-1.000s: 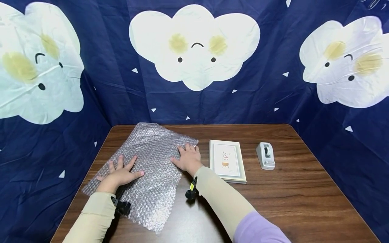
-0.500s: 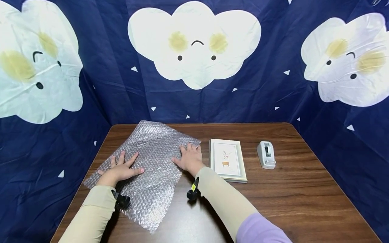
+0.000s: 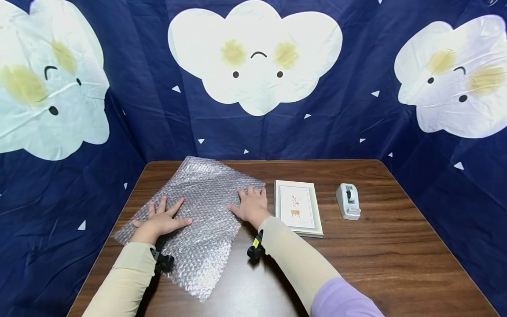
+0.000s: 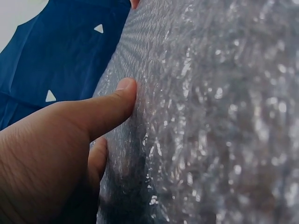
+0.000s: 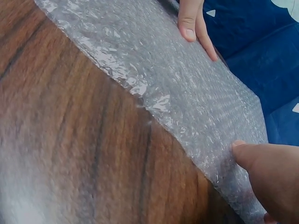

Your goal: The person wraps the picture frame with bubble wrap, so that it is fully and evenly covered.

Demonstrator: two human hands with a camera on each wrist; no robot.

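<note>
A sheet of clear bubble wrap [image 3: 206,207] lies spread at an angle over the left half of the table. On its left part rests my left hand [image 3: 160,222], fingers spread wide and straight. My right hand [image 3: 252,206] lies on the sheet's right corner, fingers extended. In the left wrist view the thumb [image 4: 112,102] touches the bubbly surface. The right wrist view has the right thumb [image 5: 261,158] on the wrap near its edge, with the left hand [image 5: 190,21] farther off. Just right of my right hand is a cream picture frame or box [image 3: 297,207] with a plant print.
A white tape dispenser [image 3: 348,201] stands on the right side of the brown wooden table [image 3: 396,255]. Dark blue cloth [image 3: 253,136] with white clouds hangs behind and at both sides. Black wrist cameras [image 3: 255,250] sit under the sleeves.
Both hands and the bubble wrap have shifted slightly to the right and away from me. The head view has tilted a little. The cream item and dispenser stay put.
</note>
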